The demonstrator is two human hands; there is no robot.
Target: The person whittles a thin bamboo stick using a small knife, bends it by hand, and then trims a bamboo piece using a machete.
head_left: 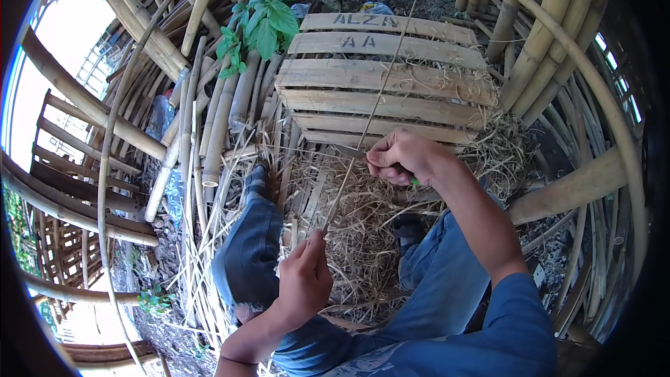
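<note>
A long thin bamboo strip point(382, 91) runs slantwise from above the wooden crate down to my left hand point(305, 281), whose fingers are closed on its lower end. My right hand point(403, 158) is closed round a knife point(349, 152); a bit of green shows below the fist, and the blade points left. The blade meets or crosses the strip just left of my right hand. Behind both hands lies the slatted wooden crate point(377, 77), with dark lettering on its upper slats.
Pale shavings point(363, 251) cover the ground between my legs. Cut bamboo poles point(222, 119) and a leafy green plant point(264, 24) are at the left. Thick bamboo poles point(558, 35) stand at the right, with a slanting pole point(572, 185) near my right arm.
</note>
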